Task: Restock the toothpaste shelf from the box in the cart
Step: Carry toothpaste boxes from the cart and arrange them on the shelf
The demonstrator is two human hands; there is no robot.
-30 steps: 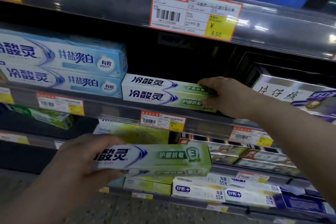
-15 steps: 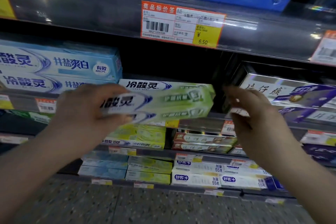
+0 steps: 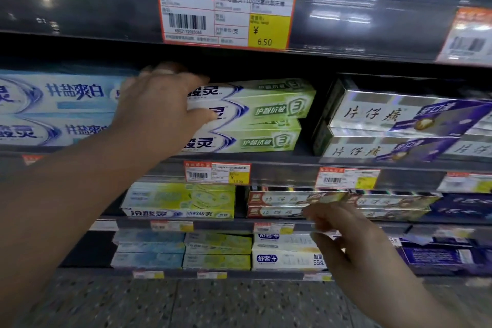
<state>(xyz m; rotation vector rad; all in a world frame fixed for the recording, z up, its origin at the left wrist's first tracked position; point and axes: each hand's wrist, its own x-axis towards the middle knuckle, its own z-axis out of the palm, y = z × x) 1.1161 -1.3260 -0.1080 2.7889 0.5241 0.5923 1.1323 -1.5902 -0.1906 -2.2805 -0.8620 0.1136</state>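
Head camera: your left hand [image 3: 159,109] grips the left end of a green box [image 3: 266,108], with the fingers curled over its top and the thumb across its front face. That box lies lengthwise on the middle shelf [image 3: 287,170], on top of a lower green box [image 3: 255,142] of the same kind. Its right end reaches a little further right than the one beneath. Another green box edge shows just behind and above it.

Blue boxes [image 3: 66,104] are stacked just left of your hand, partly hidden by it. Silver boxes [image 3: 394,120] with purple ends stand to the right, with a dark gap between them and the green stack. A large price tag [image 3: 226,14] hangs on the rail above, and a small tag [image 3: 217,173] sits on the rail right under the green stack.

Your right hand [image 3: 346,239] hangs lower, in front of the next shelves down. Its fingers are loosely bent and apart, and it is blurred. It seems to hold nothing.
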